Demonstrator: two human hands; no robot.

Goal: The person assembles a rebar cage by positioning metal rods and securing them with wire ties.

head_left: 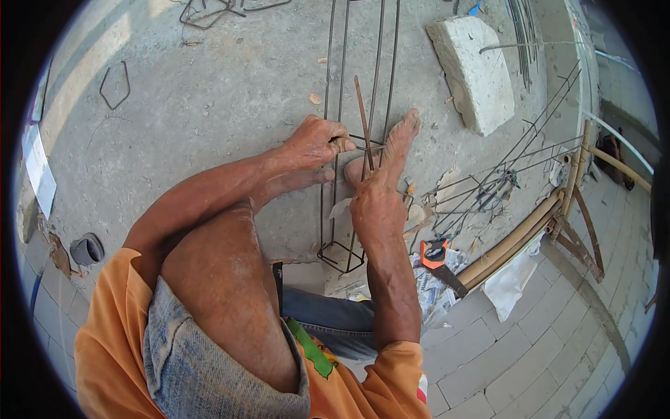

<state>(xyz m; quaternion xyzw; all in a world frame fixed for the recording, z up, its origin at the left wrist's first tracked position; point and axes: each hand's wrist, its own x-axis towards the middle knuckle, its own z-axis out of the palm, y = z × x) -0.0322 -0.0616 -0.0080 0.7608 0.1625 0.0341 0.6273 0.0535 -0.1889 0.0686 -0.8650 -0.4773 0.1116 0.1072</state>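
Observation:
A long cage of thin steel bars [340, 70] lies on the concrete between my feet, with a square stirrup [342, 269] around its near end. My left hand [319, 143] is closed in a pinch on another stirrup [368, 142] partway along the cage. Wrapped in my right hand [379, 207] is a thin rusty metal rod [361, 105], pointing up and away across the bars. The rod's lower part is hidden by my fingers. My bare foot [400, 143] rests beside the crossing, against the cage.
A concrete block [474, 73] sits at the far right. More tied bars [502, 171] lean at right, near bamboo poles [513, 241]. An orange-handled handsaw [440, 265] lies on newspaper. Loose bent stirrups [115, 87] lie at far left; a grey shoe [86, 249] lies nearer.

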